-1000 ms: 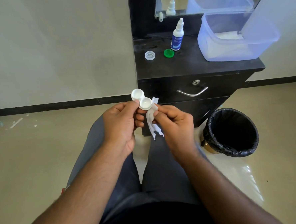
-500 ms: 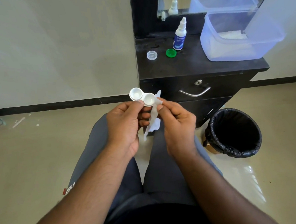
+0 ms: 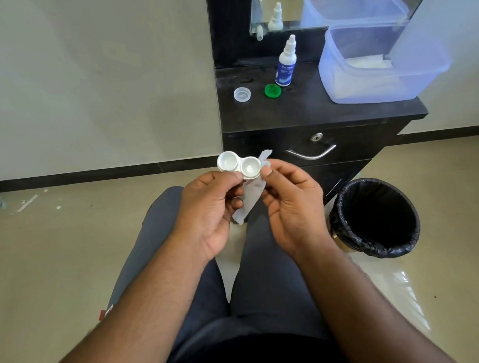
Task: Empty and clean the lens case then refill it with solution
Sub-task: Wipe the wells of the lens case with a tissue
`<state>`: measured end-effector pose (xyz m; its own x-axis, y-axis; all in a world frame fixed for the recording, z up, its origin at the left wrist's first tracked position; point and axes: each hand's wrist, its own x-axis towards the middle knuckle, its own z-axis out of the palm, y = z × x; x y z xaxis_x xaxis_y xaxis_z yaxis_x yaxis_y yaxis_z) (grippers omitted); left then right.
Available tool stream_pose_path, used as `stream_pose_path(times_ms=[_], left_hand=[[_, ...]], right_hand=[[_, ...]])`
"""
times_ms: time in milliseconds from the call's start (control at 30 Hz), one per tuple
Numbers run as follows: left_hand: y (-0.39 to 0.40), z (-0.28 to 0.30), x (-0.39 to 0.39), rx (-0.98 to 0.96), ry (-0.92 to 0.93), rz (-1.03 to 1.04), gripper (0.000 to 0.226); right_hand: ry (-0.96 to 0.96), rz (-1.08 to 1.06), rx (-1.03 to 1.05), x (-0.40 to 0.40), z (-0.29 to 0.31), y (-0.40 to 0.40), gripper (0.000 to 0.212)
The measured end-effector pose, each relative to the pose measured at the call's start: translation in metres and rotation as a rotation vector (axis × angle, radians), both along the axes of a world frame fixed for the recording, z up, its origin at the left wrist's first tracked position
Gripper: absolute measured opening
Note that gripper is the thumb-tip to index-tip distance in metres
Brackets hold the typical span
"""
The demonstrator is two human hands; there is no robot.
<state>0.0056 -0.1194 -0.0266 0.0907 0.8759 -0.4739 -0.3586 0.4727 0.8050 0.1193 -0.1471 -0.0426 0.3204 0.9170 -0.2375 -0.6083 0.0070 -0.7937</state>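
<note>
Above the lap, the left hand (image 3: 206,211) pinched the white twin-well plastic lens case (image 3: 238,164) while the right hand (image 3: 290,203) pinched a white tissue strip (image 3: 250,197), wiping apparently under way, refilling from the blue-labelled white solution bottle (image 3: 286,66) next

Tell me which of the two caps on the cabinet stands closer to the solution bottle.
The green cap, just left of the solution bottle. The clear cap lies farther left, near the cabinet top's edge.

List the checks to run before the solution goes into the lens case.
1. Lens case held by left hand: ok.
2. Both wells uncapped; clear cap and green cap on the cabinet top: ok.
3. Wells dry: cannot tell.
4. Right hand free: not ok, pinches the tissue.
5. Solution bottle upright on the cabinet: ok.
6. Bottle nozzle open: cannot tell.
</note>
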Motion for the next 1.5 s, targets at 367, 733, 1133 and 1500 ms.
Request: stream_pose_path(times_ms=[367,733,1133,1500], left_hand=[[-0.002,-0.004,0.001,0.083,0.109,0.067,0.019],[-0.013,-0.006,0.013,0.127,0.113,0.127,0.020],[-0.013,-0.007,0.011,0.054,0.174,0.059,0.017],[0.009,-0.008,-0.022,0.262,0.563,-0.247,0.010]], right_hand=[[0.045,-0.048,-0.055,0.001,0.005,0.005,0.022],[0.163,-0.108,-0.058,-0.015,0.003,-0.002,0.024],[0.159,-0.101,-0.077,-0.002,-0.004,-0.004,0.024],[-0.314,0.238,-0.100,0.027,0.004,-0.002,0.021]])
